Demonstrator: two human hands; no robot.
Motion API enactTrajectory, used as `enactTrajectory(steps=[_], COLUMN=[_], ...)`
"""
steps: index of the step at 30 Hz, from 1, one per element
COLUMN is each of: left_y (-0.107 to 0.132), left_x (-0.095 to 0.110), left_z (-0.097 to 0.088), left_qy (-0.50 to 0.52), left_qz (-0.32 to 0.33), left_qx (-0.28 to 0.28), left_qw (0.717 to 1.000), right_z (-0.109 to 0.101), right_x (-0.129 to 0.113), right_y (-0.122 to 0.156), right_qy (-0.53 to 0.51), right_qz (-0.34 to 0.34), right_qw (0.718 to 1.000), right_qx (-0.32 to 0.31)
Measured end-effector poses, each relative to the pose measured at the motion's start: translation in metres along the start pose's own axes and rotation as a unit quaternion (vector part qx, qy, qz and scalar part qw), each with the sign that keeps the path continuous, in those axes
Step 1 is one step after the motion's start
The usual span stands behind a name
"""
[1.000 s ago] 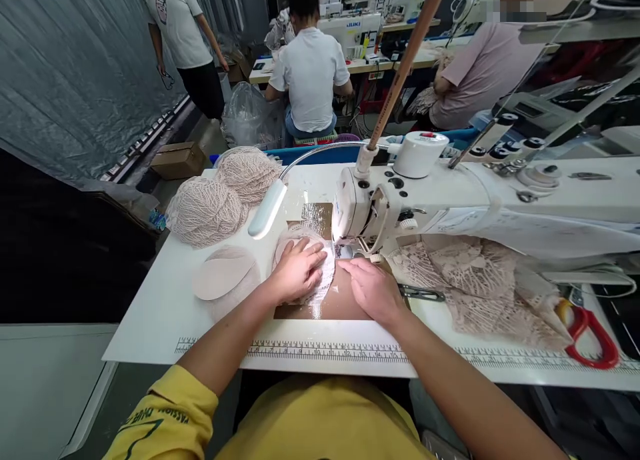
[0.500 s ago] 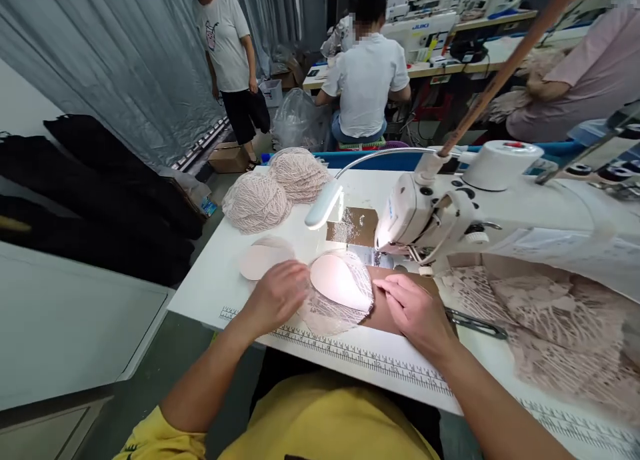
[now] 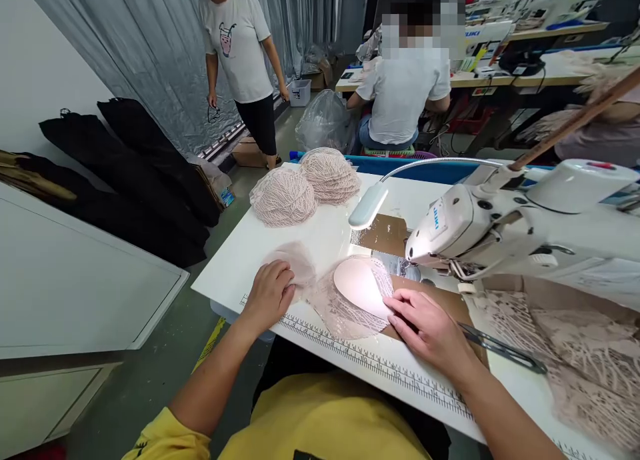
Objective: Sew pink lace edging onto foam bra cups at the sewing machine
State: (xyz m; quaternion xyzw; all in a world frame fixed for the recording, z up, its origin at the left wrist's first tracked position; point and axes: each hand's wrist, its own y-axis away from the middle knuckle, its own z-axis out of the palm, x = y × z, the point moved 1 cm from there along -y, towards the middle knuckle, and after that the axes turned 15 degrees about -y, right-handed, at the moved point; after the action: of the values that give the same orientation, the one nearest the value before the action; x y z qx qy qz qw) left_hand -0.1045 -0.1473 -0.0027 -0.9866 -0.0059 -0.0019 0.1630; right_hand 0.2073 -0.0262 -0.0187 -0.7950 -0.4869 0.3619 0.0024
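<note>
My left hand (image 3: 270, 295) rests curled on a flat pink lace piece (image 3: 295, 263) at the table's left front. My right hand (image 3: 425, 327) lies with fingers stretched on the edge of a smooth pink oval cup (image 3: 361, 287), which sits on a lace panel (image 3: 340, 312). Both lie on the white table (image 3: 235, 267) just left of the needle of a white sewing machine (image 3: 480, 227). Under my right hand is a brown sheet (image 3: 450, 300).
Two domed stacks of lace cups (image 3: 305, 187) stand at the table's back left. A gooseneck lamp (image 3: 367, 207) hangs over the work. Scissors (image 3: 500, 350) and a lace pile (image 3: 575, 353) lie right. Black bags (image 3: 125, 167) line the floor left. People stand and sit beyond.
The work has come out from under the needle and lies cup-side up. My left hand moved left onto the flat lace piece. My view swung left.
</note>
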Motion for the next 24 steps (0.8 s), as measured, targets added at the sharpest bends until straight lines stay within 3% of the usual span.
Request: enactTrajectory(steps=[13,24], left_y=[0.006,0.013], left_x=[-0.002,-0.003], left_z=[0.008,0.002], left_qy=[0.049,0.099], left_qz=[-0.005,-0.04], left_qx=[0.024,0.126], left_qw=[0.998,0.986], right_z=[0.0,-0.002], right_x=[-0.002,-0.004], right_y=[-0.001,-0.002], right_qy=[-0.043,-0.046], right_qz=[0.021,0.061], right_qw=[0.998,0.995], right_qx=[0.048,0.061])
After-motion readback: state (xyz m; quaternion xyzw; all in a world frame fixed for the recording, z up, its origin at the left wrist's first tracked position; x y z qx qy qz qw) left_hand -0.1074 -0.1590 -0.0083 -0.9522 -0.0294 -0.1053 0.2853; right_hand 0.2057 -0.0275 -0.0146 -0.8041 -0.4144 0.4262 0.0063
